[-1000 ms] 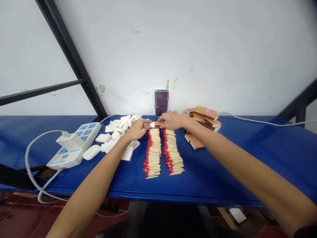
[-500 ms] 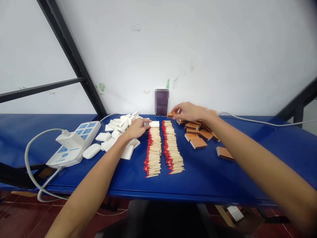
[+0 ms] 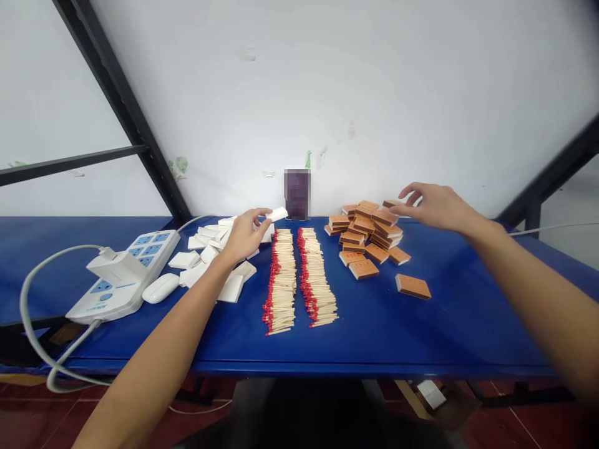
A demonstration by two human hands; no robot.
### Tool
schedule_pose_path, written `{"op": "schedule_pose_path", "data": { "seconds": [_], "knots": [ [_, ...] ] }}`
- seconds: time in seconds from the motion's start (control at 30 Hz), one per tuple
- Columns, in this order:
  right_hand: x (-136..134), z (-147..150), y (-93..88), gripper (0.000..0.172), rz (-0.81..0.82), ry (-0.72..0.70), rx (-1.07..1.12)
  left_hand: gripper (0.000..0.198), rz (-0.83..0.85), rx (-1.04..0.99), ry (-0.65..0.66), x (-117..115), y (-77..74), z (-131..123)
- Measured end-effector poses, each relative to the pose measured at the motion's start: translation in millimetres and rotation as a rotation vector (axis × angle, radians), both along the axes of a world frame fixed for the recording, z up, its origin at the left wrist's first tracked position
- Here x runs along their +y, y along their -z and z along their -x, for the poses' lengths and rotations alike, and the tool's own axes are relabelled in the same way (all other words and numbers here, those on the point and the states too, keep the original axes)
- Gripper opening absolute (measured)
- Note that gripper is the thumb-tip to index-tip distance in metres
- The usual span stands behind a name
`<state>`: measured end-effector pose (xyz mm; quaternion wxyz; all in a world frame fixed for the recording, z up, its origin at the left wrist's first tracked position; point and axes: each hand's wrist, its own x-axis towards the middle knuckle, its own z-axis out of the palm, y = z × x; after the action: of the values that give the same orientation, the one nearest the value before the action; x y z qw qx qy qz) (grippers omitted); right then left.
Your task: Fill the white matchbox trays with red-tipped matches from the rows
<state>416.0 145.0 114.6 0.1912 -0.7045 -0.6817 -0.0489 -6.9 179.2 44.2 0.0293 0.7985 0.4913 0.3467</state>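
My left hand (image 3: 249, 232) pinches a small white matchbox tray (image 3: 277, 214) between thumb and fingers, lifted beside a heap of similar white trays (image 3: 191, 259). At the back right, my right hand (image 3: 433, 204) has its fingers curved and spread, with a gap between thumb and forefinger. Its thumb tip is close to an orange-brown matchbox (image 3: 392, 203) at the far edge of a pile of orange matchboxes (image 3: 364, 226); whether they touch I cannot tell. Between the hands lie two long rows of red-headed matches, a left row (image 3: 282, 280) and a right row (image 3: 318, 280).
A white power strip (image 3: 140, 265) with a plugged-in charger (image 3: 116, 269) and a small white rounded case (image 3: 161, 288) sit at the left of the blue table (image 3: 374, 337). A pixelated upright phone-like object (image 3: 297, 194) leans against the wall. One matchbox (image 3: 413, 286) lies apart.
My left hand has raised a white tray from behind the left match row. My right hand has moved right, away from the matchbox near the phone-like object to the pile's far side. The view shifted slightly.
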Motion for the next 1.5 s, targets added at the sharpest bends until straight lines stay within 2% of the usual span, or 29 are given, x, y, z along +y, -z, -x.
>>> {"op": "schedule_pose_path", "data": {
  "seconds": [0.17,0.23,0.37,0.43,0.5,0.57,0.63,0.7,0.77,0.87,1.0,1.1,1.2,1.27,1.33,1.5],
  "knots": [
    [-3.4,15.2,5.0,0.057,0.008,-0.034,-0.037,0.039,-0.139,0.102,-0.098,-3.6,-7.2,12.5],
    [-11.9,14.9,3.7,0.052,-0.094,-0.097,-0.032,0.039,-0.152,0.141,-0.172,-1.0,-8.2,22.2],
    [-51.7,3.4,13.0,0.039,-0.363,-0.342,0.026,0.034,-0.13,0.189,-0.295,8.1,-6.3,40.0],
    [-77.0,-2.4,25.9,0.04,-0.426,-0.329,0.073,0.032,-0.114,0.197,-0.326,11.3,-4.1,44.2],
    [-100.2,-5.9,41.5,0.039,-0.32,-0.322,0.025,0.031,-0.108,0.19,-0.337,12.2,-2.4,44.8],
    [-118.2,-7.2,57.3,0.034,-0.077,-0.308,-0.015,0.03,-0.115,0.166,-0.336,10.7,-2.3,42.6],
    [-129.4,-7.0,71.6,0.045,0.085,-0.319,-0.031,0.029,-0.131,0.125,-0.322,7.1,-4.3,38.2],
    [-134.3,-5.6,83.3,0.05,0.149,-0.342,-0.021,0.028,-0.153,0.07,-0.288,2.1,-7.8,31.8],
    [-134.5,-1.9,90.6,0.046,0.159,-0.38,0.037,0.026,-0.169,0.004,-0.226,-3.6,-11.4,22.8],
    [-129.2,11.3,89.9,0.041,0.03,-0.413,0.179,0.023,-0.142,-0.115,-0.076,-11.7,-14.6,3.7],
    [-109.5,45.2,72.7,0.035,-0.19,-0.492,0.311,0.029,0.001,-0.278,0.144,-17.5,-19.7,-27.0],
    [-79.7,77.7,61.3,0.031,-0.289,-0.594,0.298,0.03,0.151,-0.327,0.28,-14.6,-30.2,-46.4],
    [-39.7,110.4,54.8,0.032,-0.402,-0.666,0.216,0.034,0.339,-0.283,0.397,-4.6,-43.1,-57.6],
    [-13.6,129.9,50.7,0.035,-0.489,-0.723,0.149,0.036,0.445,-0.24,0.465,5.3,-49.3,-59.4],
    [7.0,146.1,45.9,0.038,-0.482,-0.738,0.076,0.037,0.515,-0.221,0.514,16.7,-52.2,-56.5],
    [30.4,170.6,36.8,0.034,-0.404,-0.619,-0.05,0.04,0.544,-0.223,0.541,43.7,-51.4,-35.5]
  ]
}}
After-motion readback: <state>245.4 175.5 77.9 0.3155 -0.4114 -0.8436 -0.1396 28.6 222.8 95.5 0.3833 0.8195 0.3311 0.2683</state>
